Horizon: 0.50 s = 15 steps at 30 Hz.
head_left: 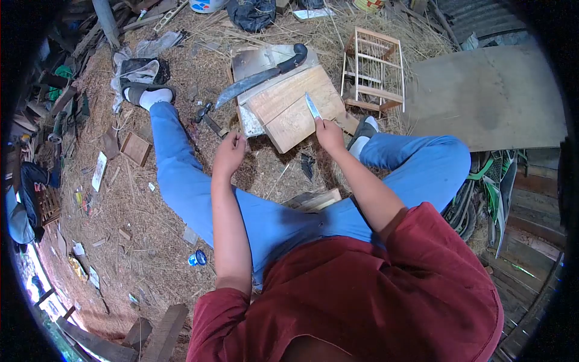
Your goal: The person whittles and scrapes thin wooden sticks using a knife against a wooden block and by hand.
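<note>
My right hand (330, 135) grips a small knife (312, 105), its blade pointing away from me over a thick wooden board (295, 104). My left hand (230, 154) hovers to the left of the board's near corner, fingers curled together; whatever they may pinch is too small to make out. Across the far side of the board pile lies a large machete (256, 81) with a dark curved handle. A hammer (211, 119) rests on the ground just beyond my left hand.
A small slatted wooden frame (375, 69) stands right of the boards. Further right lies a plywood sheet (488, 96). On the straw-strewn ground at left are a small wooden box (136, 149) and a blue tin (197, 258). My legs spread around the boards.
</note>
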{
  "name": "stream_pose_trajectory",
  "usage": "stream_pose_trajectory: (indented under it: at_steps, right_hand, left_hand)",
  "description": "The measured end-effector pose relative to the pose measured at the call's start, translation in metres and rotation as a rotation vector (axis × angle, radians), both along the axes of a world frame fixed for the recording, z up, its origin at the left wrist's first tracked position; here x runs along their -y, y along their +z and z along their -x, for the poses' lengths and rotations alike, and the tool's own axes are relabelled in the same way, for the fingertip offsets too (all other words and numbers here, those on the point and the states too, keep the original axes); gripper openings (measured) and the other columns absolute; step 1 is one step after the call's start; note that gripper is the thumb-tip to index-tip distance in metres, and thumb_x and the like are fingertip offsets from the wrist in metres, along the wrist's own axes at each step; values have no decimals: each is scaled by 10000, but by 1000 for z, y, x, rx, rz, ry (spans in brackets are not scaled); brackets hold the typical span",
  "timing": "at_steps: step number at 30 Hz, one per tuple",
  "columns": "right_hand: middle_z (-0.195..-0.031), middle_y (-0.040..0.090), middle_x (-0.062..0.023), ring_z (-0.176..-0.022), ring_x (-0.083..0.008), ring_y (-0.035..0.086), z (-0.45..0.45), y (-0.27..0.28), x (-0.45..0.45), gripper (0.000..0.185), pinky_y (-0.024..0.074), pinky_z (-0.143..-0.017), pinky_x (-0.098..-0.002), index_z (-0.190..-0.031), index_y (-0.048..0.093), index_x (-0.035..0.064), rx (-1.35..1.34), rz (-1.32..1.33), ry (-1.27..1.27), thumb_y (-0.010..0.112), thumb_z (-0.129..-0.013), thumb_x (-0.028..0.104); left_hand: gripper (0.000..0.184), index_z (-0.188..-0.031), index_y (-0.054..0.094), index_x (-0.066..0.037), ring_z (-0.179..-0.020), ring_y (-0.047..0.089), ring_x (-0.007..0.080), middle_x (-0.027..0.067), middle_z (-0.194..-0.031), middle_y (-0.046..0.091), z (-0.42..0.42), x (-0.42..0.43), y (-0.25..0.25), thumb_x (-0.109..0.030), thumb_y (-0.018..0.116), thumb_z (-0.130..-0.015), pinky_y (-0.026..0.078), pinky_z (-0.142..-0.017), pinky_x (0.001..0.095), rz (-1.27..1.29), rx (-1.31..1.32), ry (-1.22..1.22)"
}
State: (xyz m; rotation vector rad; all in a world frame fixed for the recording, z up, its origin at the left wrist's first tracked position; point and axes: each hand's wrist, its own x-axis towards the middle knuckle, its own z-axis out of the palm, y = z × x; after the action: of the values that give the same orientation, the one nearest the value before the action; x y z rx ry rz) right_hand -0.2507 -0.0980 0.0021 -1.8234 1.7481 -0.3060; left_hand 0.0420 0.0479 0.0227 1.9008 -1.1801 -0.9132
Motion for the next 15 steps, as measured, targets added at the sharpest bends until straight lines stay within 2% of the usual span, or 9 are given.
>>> stream_pose_trajectory:
  at_steps: [3,5,6,8,12,14,15]
  right_hand:
    - [-916,677,-294,-887,-481,655,2,-4,1,547,510,-806,-518,-929,700,-19,35,1,-77,456,-1032,459]
    - [-890,674,-293,-863,-477,656,3,-9,2,538,508,-790,-516,-920,698,-24,48,59,-142,471,-1029,451]
    - [-890,674,-293,-863,-477,656,4,-11,3,538,508,-790,-516,-920,698,-24,47,59,-143,471,-1029,451]
    - [-863,672,-293,-843,-474,659,4,-11,2,525,509,-780,-515,-909,698,-24,66,46,-78,483,-1026,441]
    - [-847,671,-291,-827,-471,663,-1,-1,-1,521,511,-774,-512,-901,700,-21,34,75,-42,486,-1026,437]
    - [-930,670,-295,-915,-486,638,-2,5,0,524,495,-835,-543,-889,687,-29,2,-13,-6,453,-1039,415]
    - [-930,670,-295,-915,-486,638,-3,8,-1,524,495,-835,-543,-889,687,-29,1,-15,-5,453,-1039,415]
  left_hand:
    - [269,-961,617,-26,-657,581,283,161,-746,611,14,11,12,-295,624,-950,460,-634,413,-32,63,65]
    - [227,-942,612,-7,-705,544,183,111,-767,594,18,20,4,-231,604,-977,457,-675,352,16,56,59]
    - [227,-942,612,-7,-705,544,183,111,-767,594,20,22,1,-231,604,-977,457,-675,352,17,56,58]
    - [204,-943,621,-1,-689,542,189,122,-764,605,24,28,1,-203,602,-967,455,-658,357,100,37,64]
    - [185,-947,625,11,-683,550,191,129,-755,612,33,39,-19,-172,606,-956,454,-648,352,112,13,48]
    - [209,-932,633,4,-671,631,299,185,-746,645,42,43,-20,-203,624,-949,489,-649,406,158,36,86]
    - [209,-932,633,4,-671,631,299,185,-746,645,45,44,-20,-203,624,-949,489,-649,406,157,35,87]
